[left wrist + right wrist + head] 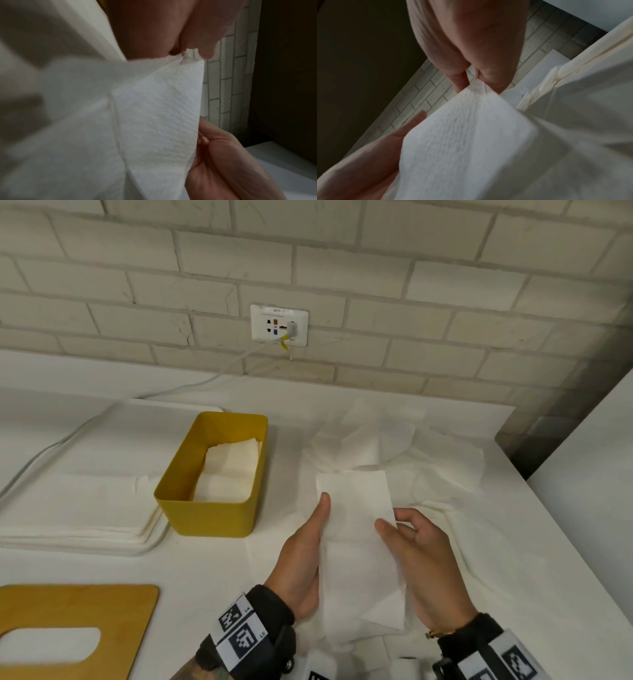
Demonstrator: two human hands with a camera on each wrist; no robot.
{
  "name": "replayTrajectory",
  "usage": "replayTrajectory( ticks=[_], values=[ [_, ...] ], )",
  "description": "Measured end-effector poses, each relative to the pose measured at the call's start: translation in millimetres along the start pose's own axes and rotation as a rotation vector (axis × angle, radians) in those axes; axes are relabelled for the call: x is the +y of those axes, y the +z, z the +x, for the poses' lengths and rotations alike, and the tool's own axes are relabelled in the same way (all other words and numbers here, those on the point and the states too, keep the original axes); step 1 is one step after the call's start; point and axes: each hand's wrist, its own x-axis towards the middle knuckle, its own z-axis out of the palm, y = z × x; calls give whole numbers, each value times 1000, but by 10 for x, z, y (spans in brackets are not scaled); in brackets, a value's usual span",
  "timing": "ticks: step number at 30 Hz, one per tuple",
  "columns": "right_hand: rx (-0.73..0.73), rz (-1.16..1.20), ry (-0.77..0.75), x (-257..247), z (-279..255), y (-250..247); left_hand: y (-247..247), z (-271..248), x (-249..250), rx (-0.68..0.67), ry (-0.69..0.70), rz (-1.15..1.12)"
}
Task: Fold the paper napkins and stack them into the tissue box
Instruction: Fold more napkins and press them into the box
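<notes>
A white paper napkin [358, 542], folded into a long strip, hangs above the table between both hands. My left hand [305, 553] grips its left edge with the thumb on top. My right hand [418, 556] pinches its right edge, thumb over the paper. Up close the napkin [154, 121] shows its embossed texture, with the left fingers [197, 40] above it and the right hand [223, 162] below. In the right wrist view the napkin [471, 142] fills the middle. The yellow tissue box [212, 474] stands open to the left, with folded napkins [229, 470] inside.
Loose unfolded napkins [394, 440] lie crumpled behind and right of my hands. A flat stack of napkins rests on a white tray [78, 508] left of the box. The wooden box lid [68, 628] lies at the front left. A cable runs from the wall socket [279, 325].
</notes>
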Motion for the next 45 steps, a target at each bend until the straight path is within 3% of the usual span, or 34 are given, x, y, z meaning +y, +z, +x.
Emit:
replayTrajectory(
  ticks=[6,16,22,26,31,33,37,40,42,45],
  values=[
    [-34,-5,16,10,-12,23,19,34,42,41,38,89],
    [-336,-267,230,191,-238,-232,-27,15,320,71,107,50],
    [-243,-184,53,-322,-32,-350,-6,-101,348,16,91,117],
    [-316,-90,47,-604,167,-40,3,-216,392,-12,89,201],
    [-218,-34,-12,-822,520,372,-281,-499,489,2,190,442],
    [-233,-26,-19,-923,729,514,-410,-653,608,98,261,566],
    [-335,-35,-60,-1148,1147,908,-651,-868,1022,490,499,695],
    [-350,-104,-170,-1263,1410,1332,-820,-884,1345,681,671,877],
    [-340,-205,-242,-1285,1569,1597,-910,-823,1511,784,697,1001],
    [-366,-404,-319,-1210,1785,1874,-994,-686,1622,912,614,1206]
  ],
)
